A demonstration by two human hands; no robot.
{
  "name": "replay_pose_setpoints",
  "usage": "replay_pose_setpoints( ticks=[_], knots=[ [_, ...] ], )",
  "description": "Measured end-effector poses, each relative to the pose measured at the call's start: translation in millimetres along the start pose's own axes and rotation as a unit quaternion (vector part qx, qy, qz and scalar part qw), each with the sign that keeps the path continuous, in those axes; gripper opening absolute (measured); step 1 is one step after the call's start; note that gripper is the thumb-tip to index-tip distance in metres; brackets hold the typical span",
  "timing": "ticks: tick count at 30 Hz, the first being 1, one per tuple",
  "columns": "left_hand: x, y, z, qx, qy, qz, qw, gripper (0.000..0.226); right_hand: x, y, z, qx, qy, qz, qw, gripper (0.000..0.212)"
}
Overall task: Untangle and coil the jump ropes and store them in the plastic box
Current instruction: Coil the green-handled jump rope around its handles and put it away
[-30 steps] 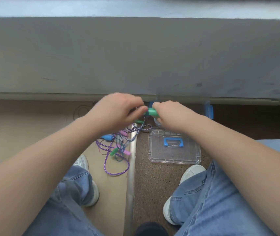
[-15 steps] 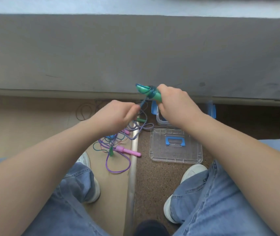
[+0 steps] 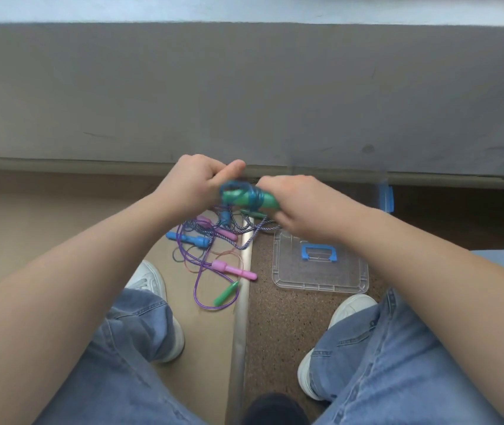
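My right hand (image 3: 298, 207) grips green jump-rope handles (image 3: 246, 198) with blue cord wound round them. My left hand (image 3: 197, 182) pinches the blue cord at the handles' left end. Both hands hover above the floor. Below them lies a tangle of ropes (image 3: 211, 250): a purple cord, a striped braided cord, pink handles (image 3: 234, 269), a blue handle (image 3: 188, 239) and a green handle (image 3: 226, 293). The clear box lid (image 3: 319, 265) with a blue grip lies flat to the right. The plastic box is mostly hidden behind my right hand; only its blue latch (image 3: 386, 197) shows.
I sit with both knees in jeans and white shoes (image 3: 330, 338) on either side. A metal strip (image 3: 240, 326) divides beige floor from brown speckled floor. A grey wall (image 3: 244, 93) rises right behind the ropes.
My right hand has lowered the green handles and my left hand rose to meet them, looping more blue cord round them. The tangle on the floor shifted; a green handle now lies loose.
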State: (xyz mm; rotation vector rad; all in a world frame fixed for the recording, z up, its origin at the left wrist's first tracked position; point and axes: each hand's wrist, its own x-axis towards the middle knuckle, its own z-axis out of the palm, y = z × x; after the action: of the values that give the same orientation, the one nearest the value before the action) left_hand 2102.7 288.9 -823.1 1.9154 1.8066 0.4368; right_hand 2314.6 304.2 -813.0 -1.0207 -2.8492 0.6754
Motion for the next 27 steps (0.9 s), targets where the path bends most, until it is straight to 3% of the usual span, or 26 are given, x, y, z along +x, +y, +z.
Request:
replay_pose_setpoints(
  ticks=[2, 6, 9, 12, 15, 18, 22, 24, 27],
  knots=[
    [-3, 3, 5, 0.001, 0.004, -0.016, 1.0, 0.055, 1, 5, -2, 0.023, 0.041, 0.048, 0.998, 0.009],
    [-17, 19, 21, 0.059, -0.055, 0.075, 0.994, 0.028, 5, 22, -3, 0.045, 0.095, 0.177, 0.979, 0.009],
    [-23, 27, 27, 0.112, -0.093, 0.18, 0.973, 0.033, 5, 30, 2, -0.024, 0.04, 0.197, 0.979, 0.013],
    [-19, 27, 16, 0.177, -0.052, 0.235, 0.954, 0.044, 3, 26, 15, -0.063, -0.058, 0.165, 0.983, 0.014],
    [-12, 20, 7, 0.208, -0.007, 0.24, 0.948, 0.055, 2, 18, 20, -0.067, -0.117, 0.111, 0.985, 0.016],
    [-5, 14, 4, 0.165, 0.006, 0.168, 0.972, 0.059, 1, 10, 16, -0.087, -0.133, 0.035, 0.987, 0.026],
    [-2, 9, 7, -0.009, -0.097, -0.049, 0.994, 0.061, -1, 5, 4, -0.028, -0.094, -0.011, 0.995, 0.006],
    [-4, 9, 13, -0.184, -0.158, -0.167, 0.956, 0.054, -3, 7, -1, 0.041, -0.058, -0.011, 0.997, 0.009],
    [-4, 20, 18, -0.391, -0.143, -0.226, 0.881, 0.043, -4, 11, -2, 0.096, -0.004, 0.018, 0.995, 0.015]
  ],
)
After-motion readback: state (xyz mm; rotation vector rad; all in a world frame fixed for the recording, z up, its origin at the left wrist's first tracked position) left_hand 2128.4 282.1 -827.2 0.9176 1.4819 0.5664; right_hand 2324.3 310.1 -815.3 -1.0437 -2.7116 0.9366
